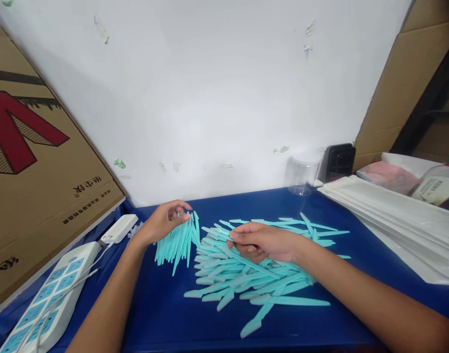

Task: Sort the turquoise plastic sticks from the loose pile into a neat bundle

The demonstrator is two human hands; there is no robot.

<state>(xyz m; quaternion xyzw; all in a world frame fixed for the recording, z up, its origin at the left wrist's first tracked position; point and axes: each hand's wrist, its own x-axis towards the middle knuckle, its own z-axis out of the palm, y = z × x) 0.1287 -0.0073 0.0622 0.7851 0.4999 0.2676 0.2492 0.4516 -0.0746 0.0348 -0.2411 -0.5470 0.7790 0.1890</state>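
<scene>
Head view — blue table (165, 314), white wall (209, 98) behind; left hand (161, 221) grips a stick bundle (178, 242), right hand (263, 241) pinches one stick (215, 231).

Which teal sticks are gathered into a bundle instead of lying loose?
The ones in the left hand, a fanned bundle beside the pile; the rest lie scattered under and around the right hand.

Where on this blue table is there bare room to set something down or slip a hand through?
Bare blue shows between the forearms, near the table edge, below the bundle of sticks in the left hand. A thin strip runs along the wall behind the loose pile under the right hand. Crowded: power strip at left, white bags at right.
</scene>
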